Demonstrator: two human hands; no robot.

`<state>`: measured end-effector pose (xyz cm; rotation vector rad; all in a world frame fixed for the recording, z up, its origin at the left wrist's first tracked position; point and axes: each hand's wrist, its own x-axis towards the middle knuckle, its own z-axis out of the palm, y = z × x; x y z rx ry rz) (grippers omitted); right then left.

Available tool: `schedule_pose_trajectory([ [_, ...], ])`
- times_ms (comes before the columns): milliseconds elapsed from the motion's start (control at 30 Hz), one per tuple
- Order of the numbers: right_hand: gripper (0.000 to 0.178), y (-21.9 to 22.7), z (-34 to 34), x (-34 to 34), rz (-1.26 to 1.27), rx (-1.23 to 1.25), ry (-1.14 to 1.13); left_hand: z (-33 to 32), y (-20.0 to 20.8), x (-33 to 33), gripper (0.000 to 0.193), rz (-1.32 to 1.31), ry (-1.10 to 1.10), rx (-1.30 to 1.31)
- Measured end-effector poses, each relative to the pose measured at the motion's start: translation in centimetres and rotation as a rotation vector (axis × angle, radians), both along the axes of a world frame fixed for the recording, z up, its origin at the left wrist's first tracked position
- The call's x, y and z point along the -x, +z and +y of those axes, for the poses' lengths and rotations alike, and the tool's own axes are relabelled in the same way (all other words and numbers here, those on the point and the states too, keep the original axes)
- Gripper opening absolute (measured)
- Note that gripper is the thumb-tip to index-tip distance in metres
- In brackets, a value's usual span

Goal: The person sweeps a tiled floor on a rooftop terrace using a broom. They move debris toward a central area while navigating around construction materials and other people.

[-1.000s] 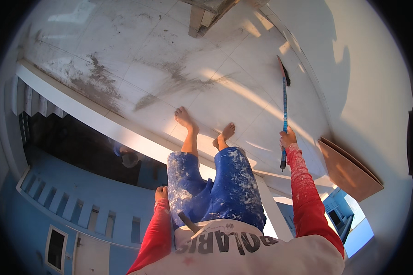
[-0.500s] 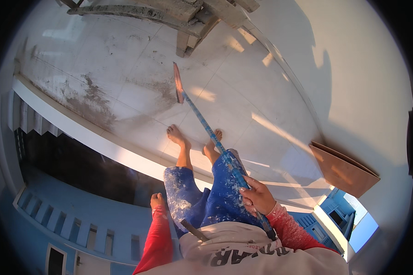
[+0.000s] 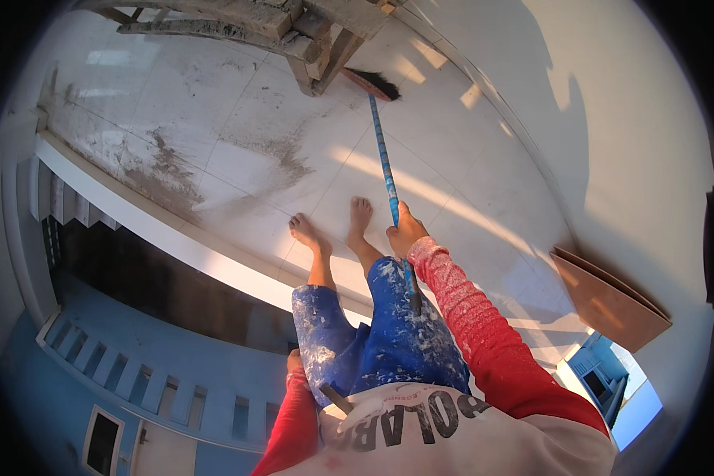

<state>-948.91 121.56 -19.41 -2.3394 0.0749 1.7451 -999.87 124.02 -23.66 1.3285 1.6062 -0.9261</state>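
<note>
Broom [image 3: 385,163]: long thin stick, blue w/ pale marks, dark bristle head at far end. It's lying slanted up the pic, head touching the white tile floor [image 3: 238,103] just beside the wood frame.
Broom head [image 3: 373,82]: dark, w/ a bit of red by the stick, sitting right under the wood frame's leg.
Right hand [image 3: 405,232]: fingers are wrapping tight round the broom stick, near its low end. Red speckled sleeve is running down to the pic's bottom.
Left hand [image 3: 294,363]: only a bit is showing by the blue shorts. Can't tell if fingers are open or shut.
Feet [image 3: 333,226]: bare, both standing on the tiles, near the edge of the floor.
Shorts [image 3: 381,341]: blue w/ lots of white paint spots.
Wood frame [image 3: 278,24]: old grey planks at top of pic.
Brown board [image 3: 607,297]: flat, leaning by the white wall on the right.
Change vs 0.5 s ago: broom was slanting up-left w/ its head on bare tiles; now it's pointing more straight up and reaching to the wood frame. Right hand was low by the hip; now it's up past the knees.
</note>
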Motion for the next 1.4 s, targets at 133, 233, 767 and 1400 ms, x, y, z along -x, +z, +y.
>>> schedule_pose_trajectory([
  [133, 0.056, 12.0, -12.1, 0.1, 0.232, -0.185, -0.598, 1.0, 1.7, -2.4, 0.034, 0.006, 0.070, -0.027],
  [233, 0.050, 13.8, -18.9, -2.0, -0.009, -0.032, -0.752, 1.3, 1.8, -3.0, 0.034, 0.030, -0.075, -0.094],
  [767, 0.056, -7.6, 2.7, -6.9, -0.188, 0.106, -0.119, -1.3, -0.2, -1.3, 0.039, 0.039, 0.146, -0.054],
  [1400, 0.032, 13.5, -13.1, 11.2, -0.078, 0.191, -0.253, 2.2, -6.5, 10.1, 0.039, 0.223, 0.242, -0.085],
])
